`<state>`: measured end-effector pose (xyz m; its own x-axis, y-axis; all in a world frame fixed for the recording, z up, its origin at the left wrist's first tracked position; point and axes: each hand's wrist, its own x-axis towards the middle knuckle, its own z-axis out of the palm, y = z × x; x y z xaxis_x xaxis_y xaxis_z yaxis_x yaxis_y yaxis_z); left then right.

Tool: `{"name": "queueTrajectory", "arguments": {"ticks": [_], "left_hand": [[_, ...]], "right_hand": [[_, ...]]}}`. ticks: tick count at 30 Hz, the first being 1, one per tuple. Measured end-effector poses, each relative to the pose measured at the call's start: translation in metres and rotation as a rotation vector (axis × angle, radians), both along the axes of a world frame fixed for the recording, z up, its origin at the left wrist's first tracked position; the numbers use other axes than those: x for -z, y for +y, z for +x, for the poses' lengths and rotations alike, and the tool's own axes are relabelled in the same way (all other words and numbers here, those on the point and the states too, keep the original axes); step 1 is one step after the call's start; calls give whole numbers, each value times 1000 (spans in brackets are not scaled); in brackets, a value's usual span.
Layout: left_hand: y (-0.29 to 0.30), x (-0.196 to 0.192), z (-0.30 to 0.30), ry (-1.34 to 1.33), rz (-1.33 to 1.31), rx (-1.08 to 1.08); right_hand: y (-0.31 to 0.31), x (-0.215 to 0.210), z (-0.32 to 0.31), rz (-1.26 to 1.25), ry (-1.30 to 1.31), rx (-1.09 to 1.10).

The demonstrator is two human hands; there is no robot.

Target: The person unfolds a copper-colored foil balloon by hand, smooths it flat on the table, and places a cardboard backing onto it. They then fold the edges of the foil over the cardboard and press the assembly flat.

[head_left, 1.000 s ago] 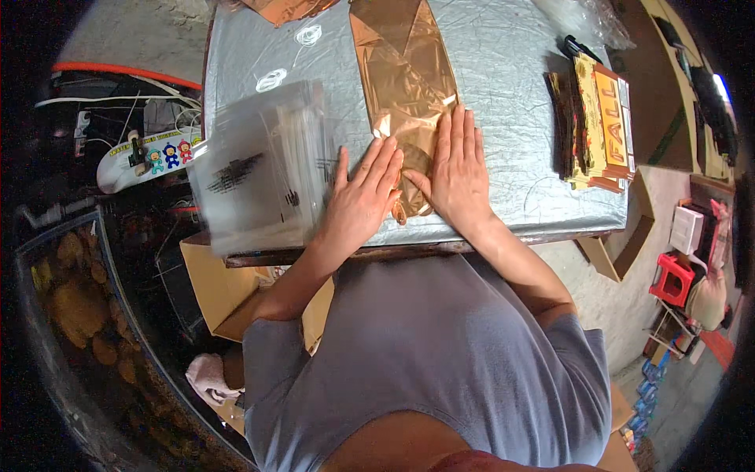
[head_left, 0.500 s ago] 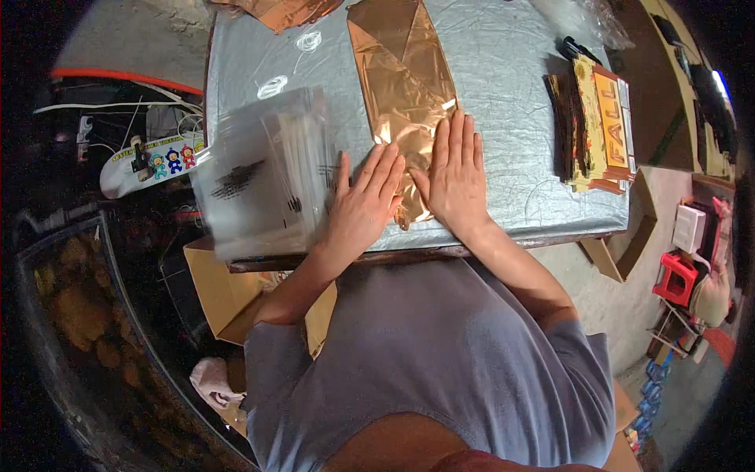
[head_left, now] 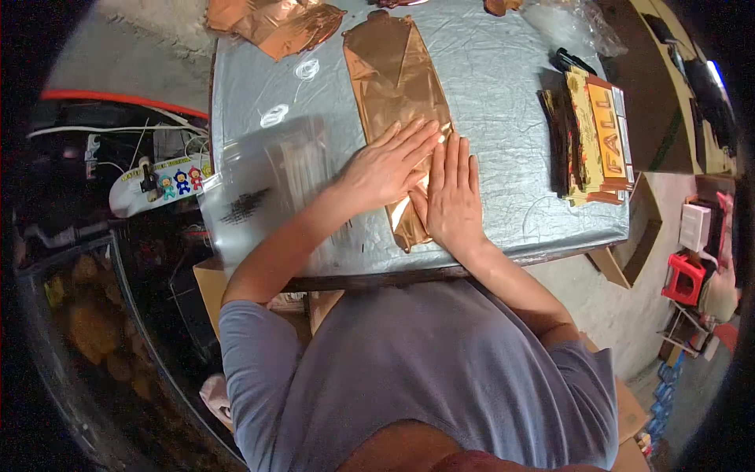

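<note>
A flat copper-coloured foil balloon (head_left: 391,82), folded into a long strip, lies lengthwise on the silvery table cover (head_left: 511,149). My left hand (head_left: 389,169) rests across its lower half, palm down, with the fingers stretched toward the upper right. Along the strip's right edge my right hand (head_left: 454,197) lies flat, fingers pointing away from me. The two hands come close together at the foil, and neither grips anything. Partly under my left forearm is a stack of clear plastic bags (head_left: 297,169) with dark printing.
More crumpled copper foil (head_left: 275,25) lies at the far left. On the right are a stack of printed autumn-coloured cards (head_left: 602,134), a black marker (head_left: 572,60) and clear plastic wrap (head_left: 570,27). A skateboard (head_left: 149,189) is left of the table; a cardboard box (head_left: 629,236) is at right.
My left hand has slid away from me and to the right, onto the foil balloon. My right hand has stayed flat at the strip's right edge. The view has shifted slightly.
</note>
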<state>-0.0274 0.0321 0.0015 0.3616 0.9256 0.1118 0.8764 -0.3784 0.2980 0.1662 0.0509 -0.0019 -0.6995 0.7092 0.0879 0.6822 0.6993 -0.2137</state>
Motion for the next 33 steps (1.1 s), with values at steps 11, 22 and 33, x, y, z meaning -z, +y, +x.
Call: {"name": "queueTrajectory", "arguments": {"ticks": [11,22,33], "left_hand": [[70,10,-32,65,-13,44],[139,17,-64,87,16,94],[199,28,-86,99,71,93]], "right_hand": [[1,-4,2,-93,-13,-1],[4,-13,2,-149,-89,10],[5,-11,0,-188,-95,7]]}}
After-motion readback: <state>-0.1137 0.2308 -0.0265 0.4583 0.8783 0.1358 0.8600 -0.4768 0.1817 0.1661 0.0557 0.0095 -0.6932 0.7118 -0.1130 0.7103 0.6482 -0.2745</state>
